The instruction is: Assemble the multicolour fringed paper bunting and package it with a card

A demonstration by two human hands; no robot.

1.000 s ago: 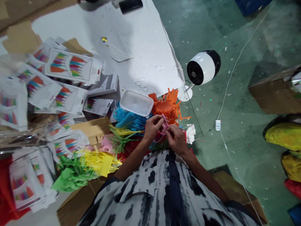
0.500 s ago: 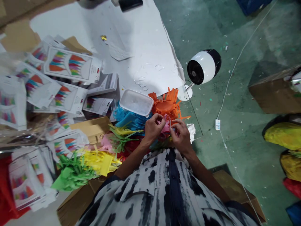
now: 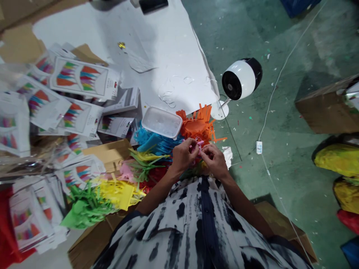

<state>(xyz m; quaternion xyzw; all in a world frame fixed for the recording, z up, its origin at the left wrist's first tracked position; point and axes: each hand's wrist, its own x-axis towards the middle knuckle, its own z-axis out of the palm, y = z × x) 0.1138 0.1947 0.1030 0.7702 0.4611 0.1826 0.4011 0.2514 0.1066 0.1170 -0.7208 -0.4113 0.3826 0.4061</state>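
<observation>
My left hand (image 3: 183, 155) and my right hand (image 3: 214, 160) meet at the near edge of the table, fingertips pinched close together. Between them is a small piece of pink tissue (image 3: 200, 143), gripped by both; its lower part is hidden by the fingers. Just beyond lies a bundle of orange fringed tissue (image 3: 198, 125). Blue fringe (image 3: 157, 144) lies to the left of my left hand, with a clear plastic tub (image 3: 162, 122) above it. Yellow fringe (image 3: 122, 192) and green fringe (image 3: 84, 209) rest farther left.
Printed packages (image 3: 84, 79) pile up on the left of the white-covered table (image 3: 174, 48). A black-and-white fan (image 3: 241, 79) stands right of the table. A cable (image 3: 276, 84) crosses the green floor. Cardboard boxes (image 3: 322, 108) and yellow bundles (image 3: 336, 160) are at the right.
My hands have come closer together at the fingertips, and the pink loop that stood up between them is now bunched small. The view has shifted slightly.
</observation>
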